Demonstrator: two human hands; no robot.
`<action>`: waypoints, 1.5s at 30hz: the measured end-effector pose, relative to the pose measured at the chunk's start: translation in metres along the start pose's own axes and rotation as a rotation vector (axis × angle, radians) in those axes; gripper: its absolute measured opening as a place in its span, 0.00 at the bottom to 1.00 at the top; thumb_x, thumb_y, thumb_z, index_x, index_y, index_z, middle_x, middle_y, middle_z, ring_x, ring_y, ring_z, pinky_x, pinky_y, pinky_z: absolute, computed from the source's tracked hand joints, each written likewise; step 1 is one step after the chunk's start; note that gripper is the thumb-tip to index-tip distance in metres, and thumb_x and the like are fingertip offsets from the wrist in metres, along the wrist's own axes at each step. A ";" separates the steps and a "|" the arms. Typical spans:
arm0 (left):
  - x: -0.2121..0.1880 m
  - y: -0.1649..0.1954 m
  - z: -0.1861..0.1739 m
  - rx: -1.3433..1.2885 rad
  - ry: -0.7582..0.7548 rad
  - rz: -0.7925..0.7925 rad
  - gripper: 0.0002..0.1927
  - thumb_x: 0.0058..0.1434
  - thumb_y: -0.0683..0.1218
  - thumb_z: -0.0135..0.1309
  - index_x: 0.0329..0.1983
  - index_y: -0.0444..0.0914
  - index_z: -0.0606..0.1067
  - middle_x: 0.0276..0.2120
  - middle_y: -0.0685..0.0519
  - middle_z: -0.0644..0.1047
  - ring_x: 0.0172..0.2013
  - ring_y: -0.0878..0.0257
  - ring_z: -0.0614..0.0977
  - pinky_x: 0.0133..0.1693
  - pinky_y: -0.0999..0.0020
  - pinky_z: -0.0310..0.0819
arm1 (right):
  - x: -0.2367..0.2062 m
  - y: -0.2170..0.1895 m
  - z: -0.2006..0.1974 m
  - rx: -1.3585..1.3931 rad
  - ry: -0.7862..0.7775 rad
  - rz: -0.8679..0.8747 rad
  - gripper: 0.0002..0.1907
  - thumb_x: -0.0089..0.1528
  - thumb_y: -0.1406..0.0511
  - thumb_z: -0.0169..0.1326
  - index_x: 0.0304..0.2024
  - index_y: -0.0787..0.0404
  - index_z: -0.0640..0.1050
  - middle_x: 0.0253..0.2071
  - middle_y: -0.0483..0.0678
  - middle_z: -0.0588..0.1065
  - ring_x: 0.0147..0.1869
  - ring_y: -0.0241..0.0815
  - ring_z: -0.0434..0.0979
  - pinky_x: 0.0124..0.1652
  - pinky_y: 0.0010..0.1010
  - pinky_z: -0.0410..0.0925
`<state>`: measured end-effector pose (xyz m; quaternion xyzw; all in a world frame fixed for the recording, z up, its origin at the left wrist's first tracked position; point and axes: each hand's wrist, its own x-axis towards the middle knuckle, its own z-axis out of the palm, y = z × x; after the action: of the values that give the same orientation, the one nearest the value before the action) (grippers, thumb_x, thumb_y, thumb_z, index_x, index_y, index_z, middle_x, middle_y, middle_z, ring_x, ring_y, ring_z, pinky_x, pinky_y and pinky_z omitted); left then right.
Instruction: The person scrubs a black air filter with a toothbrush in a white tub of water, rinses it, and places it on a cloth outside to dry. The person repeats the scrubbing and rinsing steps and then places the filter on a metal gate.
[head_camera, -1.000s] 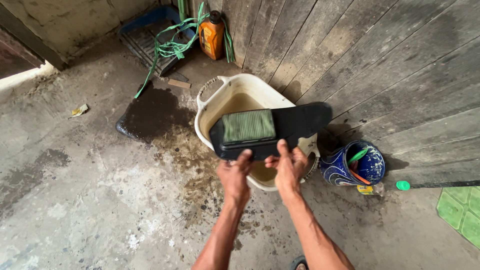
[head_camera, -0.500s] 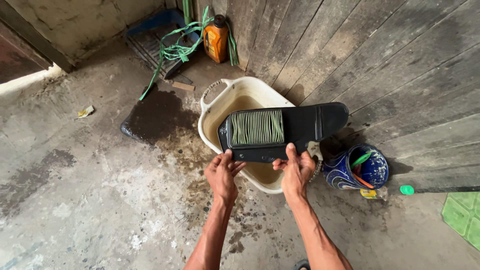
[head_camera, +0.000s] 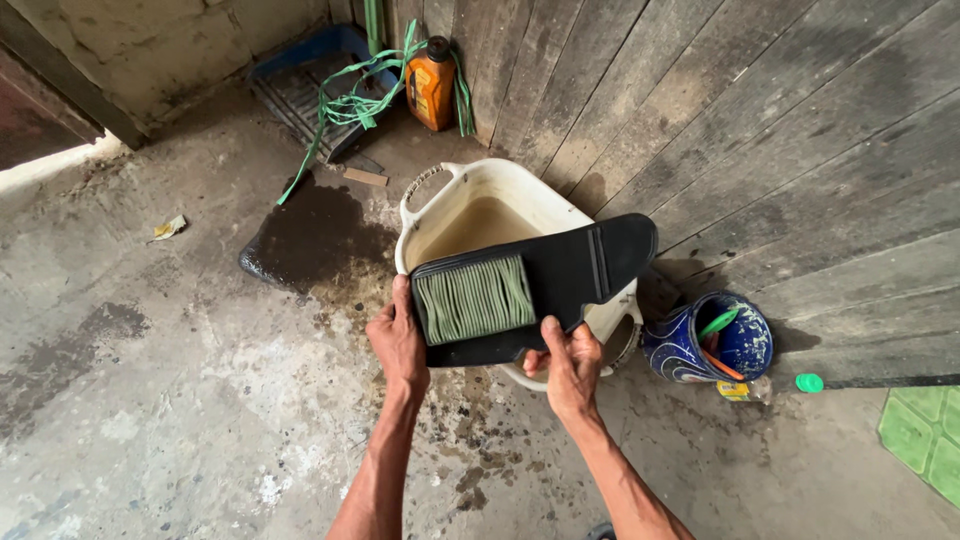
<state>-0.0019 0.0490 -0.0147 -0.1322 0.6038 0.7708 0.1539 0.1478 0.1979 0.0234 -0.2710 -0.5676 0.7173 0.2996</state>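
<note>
Black plastic air-filter panel with green pleated insert (head_camera: 520, 290) now faces up (tilted earlier) over the cream plastic washtub (head_camera: 470, 190); left hand (head_camera: 398, 340) and right hand (head_camera: 572, 362) fingers clamp its edges

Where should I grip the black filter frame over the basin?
Probably by the rim of the black filter frame, at the end around the green pleated panel, coming from the near side as the left hand and right hand do. The rim looks solid; the pleats look soft, and the far tail tapers over the basin.
</note>
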 end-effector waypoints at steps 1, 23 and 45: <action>-0.001 0.002 -0.003 0.011 -0.004 0.029 0.25 0.70 0.60 0.50 0.37 0.32 0.81 0.19 0.57 0.75 0.17 0.70 0.67 0.19 0.69 0.60 | -0.002 0.001 0.001 0.002 -0.004 -0.006 0.13 0.66 0.60 0.57 0.33 0.62 0.73 0.22 0.43 0.72 0.19 0.37 0.75 0.21 0.28 0.70; -0.010 -0.007 -0.032 -0.073 -0.053 0.166 0.28 0.72 0.61 0.47 0.27 0.36 0.77 0.17 0.62 0.69 0.18 0.73 0.62 0.20 0.72 0.53 | 0.054 -0.031 -0.014 0.129 0.117 -0.062 0.12 0.65 0.64 0.63 0.48 0.62 0.79 0.40 0.41 0.79 0.38 0.29 0.76 0.34 0.23 0.69; -0.040 0.006 -0.039 -0.010 -0.109 -0.050 0.37 0.68 0.70 0.35 0.37 0.36 0.80 0.13 0.60 0.62 0.13 0.69 0.58 0.14 0.67 0.54 | 0.057 -0.006 -0.025 0.197 0.208 -0.051 0.22 0.67 0.62 0.59 0.63 0.56 0.72 0.46 0.38 0.73 0.25 0.23 0.58 0.19 0.19 0.51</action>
<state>0.0328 0.0066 -0.0028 -0.1060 0.5872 0.7758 0.2052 0.1285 0.2571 0.0216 -0.2986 -0.4669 0.7299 0.4001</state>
